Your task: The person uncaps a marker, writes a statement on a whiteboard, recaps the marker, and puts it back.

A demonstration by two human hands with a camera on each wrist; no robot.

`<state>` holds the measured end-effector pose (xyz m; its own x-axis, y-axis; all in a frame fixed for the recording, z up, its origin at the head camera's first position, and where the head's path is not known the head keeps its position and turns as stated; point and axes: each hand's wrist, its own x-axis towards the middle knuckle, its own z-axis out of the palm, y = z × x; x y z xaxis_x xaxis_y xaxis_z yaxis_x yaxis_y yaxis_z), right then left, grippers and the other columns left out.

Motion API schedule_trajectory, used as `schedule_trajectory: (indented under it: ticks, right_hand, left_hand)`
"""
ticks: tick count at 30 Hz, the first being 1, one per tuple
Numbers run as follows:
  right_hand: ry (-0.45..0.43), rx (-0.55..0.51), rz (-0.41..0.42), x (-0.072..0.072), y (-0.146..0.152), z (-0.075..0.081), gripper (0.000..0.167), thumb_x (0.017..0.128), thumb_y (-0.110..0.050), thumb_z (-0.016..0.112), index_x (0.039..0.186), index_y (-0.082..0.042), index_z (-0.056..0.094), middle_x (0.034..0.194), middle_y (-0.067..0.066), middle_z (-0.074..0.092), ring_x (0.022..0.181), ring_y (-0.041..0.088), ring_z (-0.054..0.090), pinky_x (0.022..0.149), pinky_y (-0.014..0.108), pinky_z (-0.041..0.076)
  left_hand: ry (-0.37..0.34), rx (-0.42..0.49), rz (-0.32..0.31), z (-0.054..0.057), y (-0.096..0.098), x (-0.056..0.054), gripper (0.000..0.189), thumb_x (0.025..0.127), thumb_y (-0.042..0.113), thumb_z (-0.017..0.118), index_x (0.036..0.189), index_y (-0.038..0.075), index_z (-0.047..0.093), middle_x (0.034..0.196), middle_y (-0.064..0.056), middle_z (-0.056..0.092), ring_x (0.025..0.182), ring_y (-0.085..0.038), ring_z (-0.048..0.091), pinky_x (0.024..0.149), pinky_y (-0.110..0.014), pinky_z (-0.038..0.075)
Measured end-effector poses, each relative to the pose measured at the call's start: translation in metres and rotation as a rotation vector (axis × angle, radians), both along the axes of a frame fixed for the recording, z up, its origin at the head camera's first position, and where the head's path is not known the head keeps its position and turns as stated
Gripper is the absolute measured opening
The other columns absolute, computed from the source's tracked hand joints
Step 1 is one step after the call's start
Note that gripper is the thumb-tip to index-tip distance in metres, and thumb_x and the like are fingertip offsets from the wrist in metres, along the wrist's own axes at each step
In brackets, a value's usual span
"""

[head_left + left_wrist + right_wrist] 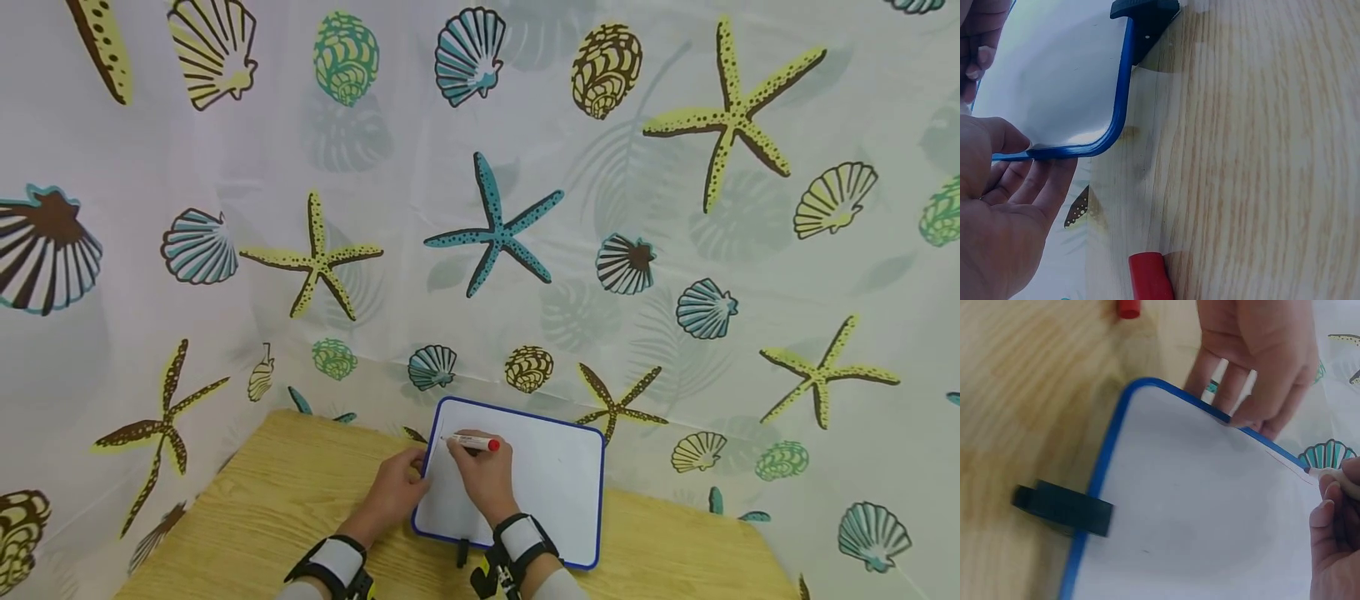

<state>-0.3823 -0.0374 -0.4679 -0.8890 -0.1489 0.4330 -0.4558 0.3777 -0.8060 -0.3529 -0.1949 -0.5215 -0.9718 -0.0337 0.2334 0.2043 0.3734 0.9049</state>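
Though illegible, small print [471,440] on the white marker [480,443].

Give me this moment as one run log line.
left hand: grips whiteboard edge; right hand: holds marker, tip at whiteboard; red line: on whiteboard, near edge; dark clip: on whiteboard frame

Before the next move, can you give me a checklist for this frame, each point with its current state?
1. Right hand pinching the marker: ok.
2. Left hand gripping the whiteboard by its edge: ok.
3. Red cap off the marker, lying on the table: ok.
4. Dark clip on the whiteboard's rim: ok.
5. Marker tip touching the whiteboard: cannot tell.
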Motion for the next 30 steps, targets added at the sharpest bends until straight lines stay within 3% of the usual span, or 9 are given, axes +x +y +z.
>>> schedule_trajectory:
  ticks: [23,30]
  right_hand:
    - [0.066,0.047,-0.03,-0.0066,-0.0094,0.0015,0.009,0.09,-0.01,0.076,0.096,-0.004,0.079,0.084,0.003,0.076,0.068,0.011,0.06,0.059,0.025,0.049]
    - [0.027,0.034,-0.035,-0.0071,-0.0081,0.0019,0.008,0.091,-0.011,0.076,0.096,-0.005,0.079,0.086,0.003,0.076,0.07,0.012,0.061,0.061,0.025,0.051]
  left_hand:
    - [0.01,-0.001,-0.01,0.0076,0.0002,0.0058,0.035,0.091,-0.003,0.066,0.126,-0.005,0.061,0.106,-0.014,0.065,0.077,-0.017,0.062,0.068,-0.035,0.057]
    - [0.015,-0.019,-0.002,0.0092,-0.0003,0.007,0.035,0.091,-0.005,0.065,0.125,-0.006,0.061,0.105,-0.014,0.066,0.071,-0.015,0.059,0.062,-0.031,0.054]
